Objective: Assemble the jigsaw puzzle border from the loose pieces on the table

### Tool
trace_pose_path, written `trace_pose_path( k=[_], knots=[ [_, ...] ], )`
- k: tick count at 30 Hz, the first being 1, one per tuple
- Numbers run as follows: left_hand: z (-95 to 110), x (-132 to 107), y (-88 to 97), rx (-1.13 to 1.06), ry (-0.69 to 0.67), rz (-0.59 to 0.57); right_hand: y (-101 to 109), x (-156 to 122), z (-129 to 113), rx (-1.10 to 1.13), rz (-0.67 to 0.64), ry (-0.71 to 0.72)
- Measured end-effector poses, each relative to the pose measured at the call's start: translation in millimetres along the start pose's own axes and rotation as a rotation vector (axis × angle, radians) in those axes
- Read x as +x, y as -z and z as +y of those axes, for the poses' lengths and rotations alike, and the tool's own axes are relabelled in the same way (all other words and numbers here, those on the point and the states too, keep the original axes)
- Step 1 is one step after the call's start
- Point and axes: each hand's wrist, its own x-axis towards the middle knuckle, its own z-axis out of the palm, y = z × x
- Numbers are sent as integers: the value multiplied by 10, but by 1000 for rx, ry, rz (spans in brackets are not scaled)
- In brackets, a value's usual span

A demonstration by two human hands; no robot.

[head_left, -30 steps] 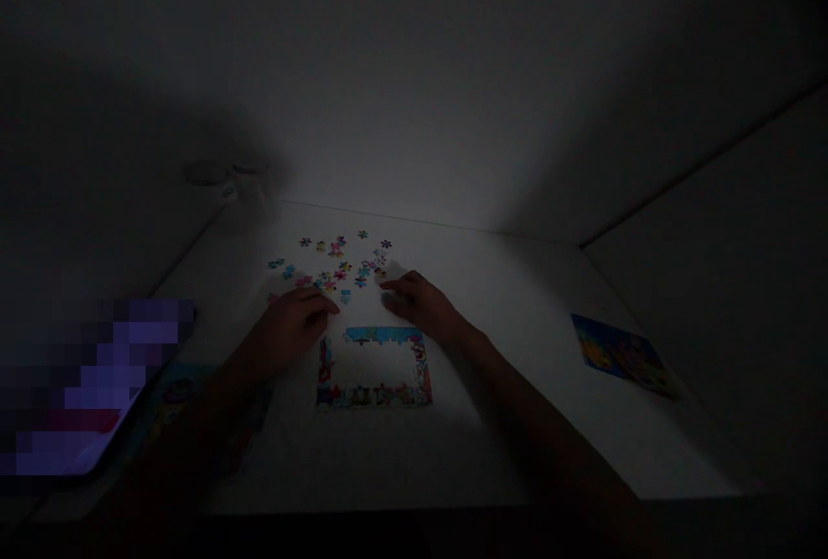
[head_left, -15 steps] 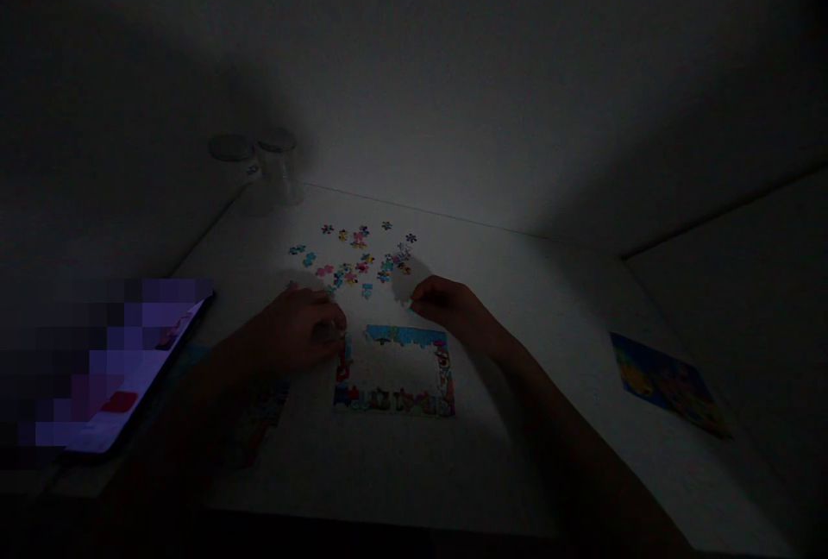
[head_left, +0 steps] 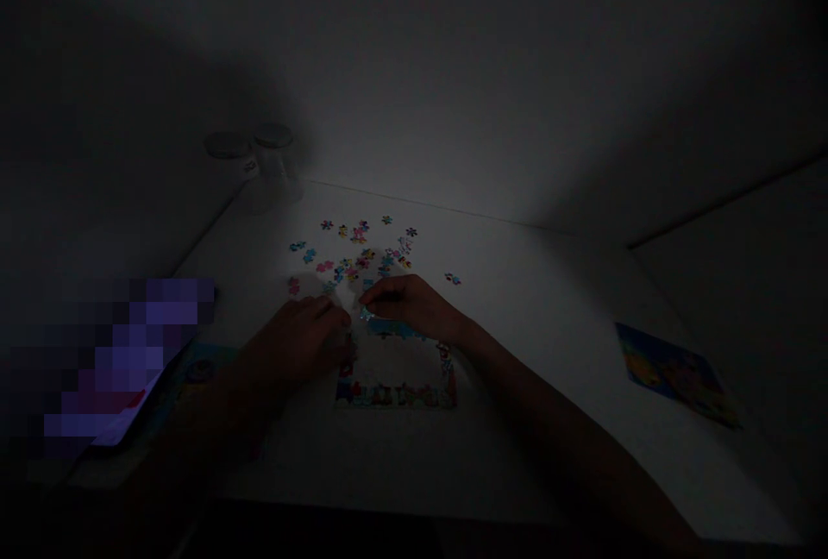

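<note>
Both my hands meet above the top edge of a partly built jigsaw border (head_left: 396,396) on the white table (head_left: 517,455). My left hand (head_left: 297,339) has its fingertips at that edge, beside a pale patch; whether it holds anything is too dark to tell. My right hand (head_left: 410,304) reaches left, its fingertips at a small blue jigsaw piece (head_left: 367,314). Scattered multicoloured loose pieces (head_left: 353,264) lie just beyond both hands. My hands and wrists hide the border's top side.
Two glass jars with pale lids (head_left: 275,149) stand at the far left table corner. A blurred bright device (head_left: 129,361) lies at the left. A colourful picture card (head_left: 676,373) lies at the right, and a single piece (head_left: 453,279) sits apart.
My right hand has moved left over the border's top edge, closing on my left hand. A lone piece now shows right of the pile. The view has shifted slightly.
</note>
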Motion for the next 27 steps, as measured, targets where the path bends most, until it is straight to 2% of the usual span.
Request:
trace_pose_path(
  k=[6,9,12,16,24,27],
  knots=[
    [130,-236,-179,65,-94,249,-40,-22,-7,-29,-31,29],
    [173,-281,-239,95,-126,376,-108,-27,-25,-59,-47,41],
    [200,-291,-252,126,-138,443,-162,-27,-41,-112,-57,25],
    [212,-285,-241,162,-152,450,-188,-17,-28,-176,-52,42],
    [213,-277,-282,181,-153,479,-245,-19,16,-417,-12,216],
    [217,-278,-281,194,-146,457,-255,-14,4,-447,-29,235]
  ],
)
